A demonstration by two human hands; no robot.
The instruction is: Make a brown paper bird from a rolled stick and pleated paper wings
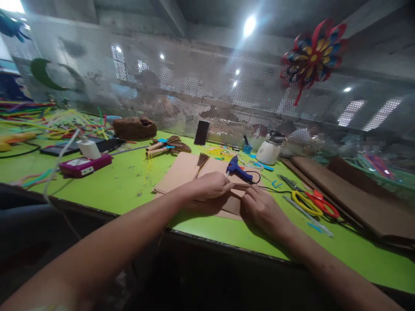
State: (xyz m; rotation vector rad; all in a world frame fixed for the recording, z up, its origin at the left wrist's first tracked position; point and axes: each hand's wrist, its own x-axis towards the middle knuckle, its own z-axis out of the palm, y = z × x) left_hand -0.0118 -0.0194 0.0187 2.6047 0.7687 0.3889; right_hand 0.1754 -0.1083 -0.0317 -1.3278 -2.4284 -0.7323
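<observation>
Both my hands work over a stack of brown paper sheets (181, 172) on the green table (123, 185). My left hand (212, 185) is closed, its fingertips pinching a thin rolled strip of brown paper (241, 186). My right hand (261, 209) pinches the same strip from the right side, fingers curled. A blue glue gun (238, 170) lies just behind my fingers with its black cord trailing right. A small fringed brown paper piece (201, 162) rests on the sheets behind my left hand.
Yellow scissors (304, 203) and red scissors (324, 205) lie to the right beside long brown paper sheets (353, 198). A white jug (270, 149), a black phone (201, 132), a pink box (84, 165), colourful strips (48, 119) and a perforated screen (207, 95) stand farther off.
</observation>
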